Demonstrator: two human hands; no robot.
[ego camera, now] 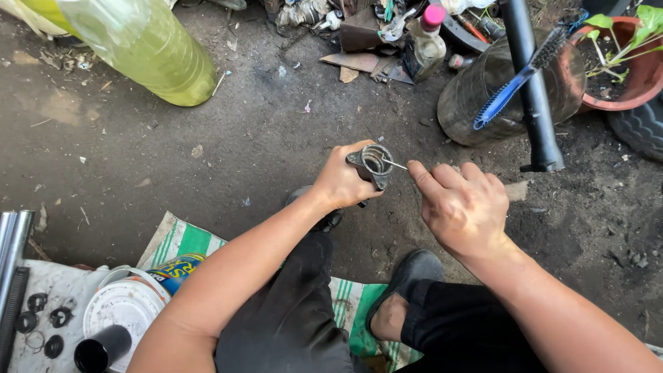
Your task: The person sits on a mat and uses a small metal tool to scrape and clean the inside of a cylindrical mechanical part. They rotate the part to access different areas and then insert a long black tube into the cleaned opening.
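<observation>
My left hand (342, 183) grips a grey metal tube part (373, 164) with its open round end facing up, held above the dirt ground. My right hand (461, 207) pinches a thin metal pick or wire (394, 164) whose tip reaches into the tube's opening. A ring or clip sits inside that opening; I cannot tell its kind. Both hands meet over the ground in front of my knees and dark shoes.
A large yellow-green plastic bottle (162, 52) lies at top left. A black tube (533, 90), a blue brush (514, 86) and a dark jar (476, 103) stand at top right beside a potted plant (632, 62). At bottom left are a white tin (124, 307), small black rings (38, 321) and chrome tubes (14, 238).
</observation>
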